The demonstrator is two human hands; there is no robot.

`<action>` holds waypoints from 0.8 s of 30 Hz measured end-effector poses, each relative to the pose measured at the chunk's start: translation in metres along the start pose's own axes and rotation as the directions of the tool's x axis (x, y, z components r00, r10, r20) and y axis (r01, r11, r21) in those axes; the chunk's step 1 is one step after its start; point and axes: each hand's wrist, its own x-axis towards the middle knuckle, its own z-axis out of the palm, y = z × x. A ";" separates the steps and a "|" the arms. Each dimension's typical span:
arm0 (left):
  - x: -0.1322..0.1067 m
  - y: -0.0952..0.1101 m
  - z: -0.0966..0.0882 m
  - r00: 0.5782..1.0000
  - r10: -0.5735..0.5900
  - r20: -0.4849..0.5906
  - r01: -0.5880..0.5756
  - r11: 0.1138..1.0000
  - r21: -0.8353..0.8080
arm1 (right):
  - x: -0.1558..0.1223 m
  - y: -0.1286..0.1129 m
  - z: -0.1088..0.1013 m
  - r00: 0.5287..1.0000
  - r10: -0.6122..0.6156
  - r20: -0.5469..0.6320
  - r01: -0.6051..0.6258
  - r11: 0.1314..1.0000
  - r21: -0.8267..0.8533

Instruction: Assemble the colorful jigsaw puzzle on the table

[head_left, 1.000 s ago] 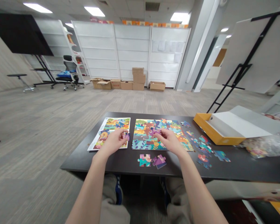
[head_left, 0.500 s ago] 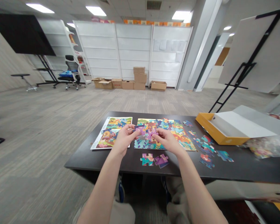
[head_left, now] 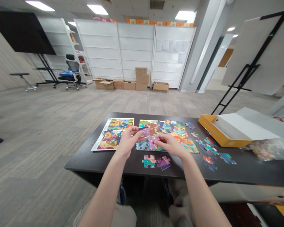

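Note:
Between thumb and fingers my left hand [head_left: 129, 140] pinches a purple puzzle piece [head_left: 144, 131], raised over the left part of the partly assembled jigsaw puzzle [head_left: 180, 135]. Just to its right, my right hand [head_left: 170, 143] grips another purple puzzle piece [head_left: 152, 142], slightly lower and nearer to me. The two pieces are close together; whether they touch I cannot tell. On the table in front lie a teal and pink puzzle piece [head_left: 149, 161] and a purple puzzle piece [head_left: 164, 162]. A printed picture sheet [head_left: 109, 138] lies left of the puzzle, partly behind my left hand.
Several loose puzzle pieces [head_left: 209, 149] lie right of the puzzle on the dark table [head_left: 90, 162]. An open yellow box [head_left: 229, 135] stands at the right, beside a clear plastic bag [head_left: 272, 148] with colourful contents. Cardboard boxes [head_left: 142, 78] stand against the far shelves.
The right hand's piece has dropped slightly and tilted, now lower than the left one. My left hand has turned its piece a little. The loose pieces on the table stay put.

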 end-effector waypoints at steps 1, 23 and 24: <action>0.000 -0.001 0.001 1.000 -0.002 0.004 0.002 1.000 -0.009 | 0.000 0.001 0.001 1.000 -0.002 0.005 0.001 1.000 0.021; 0.000 -0.007 0.002 0.999 -0.026 0.045 0.023 0.998 0.056 | 0.001 0.020 -0.016 0.967 -0.004 -0.256 0.006 1.000 0.010; 0.000 -0.007 0.001 0.999 -0.019 0.038 0.015 0.995 0.094 | 0.000 0.020 -0.017 0.969 -0.002 -0.249 0.005 1.000 0.014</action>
